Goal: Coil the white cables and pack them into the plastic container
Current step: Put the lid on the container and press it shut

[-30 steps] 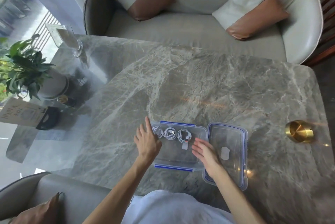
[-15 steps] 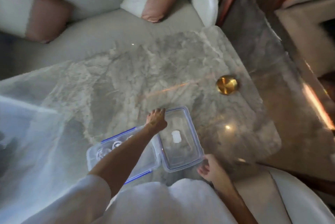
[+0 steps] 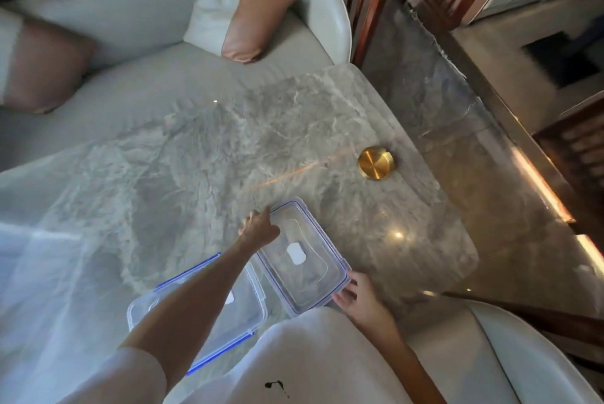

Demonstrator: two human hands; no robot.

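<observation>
Nearest, just left of the lid [image 3: 310, 276]: container [image 3: 243, 309], open-topped on the table [image 3: 212, 158], crossed by the left forearm. No telling the cables inside from here: blurred plastic, arm in the way, only a small white patch showing through the wall. None lying loose anywhere round the lid either. Judged from that, coiling and packing probably done, though not provable.

At the lid's near right corner: right hand [image 3: 359, 300], thumb over the rim, fingers tucked beneath. Pinches the corner.

At the lid's far left corner: left hand [image 3: 260, 229], knuckles up, fingers curled down toward the rim. Hard to say whether gripping or merely touching; contact hidden behind the hand's own back.

Lid itself beside the container, touching or nearly so, not yet over it.

Left to do, on this reading: carrying the lid leftward over the container, seating it square, pressing down the clips.

Beyond the lid to the far right, well apart: brass dish [image 3: 376, 162]. Farther off, past the table's far edge: sofa [image 3: 157, 54] with a cushion [image 3: 242, 11].
</observation>
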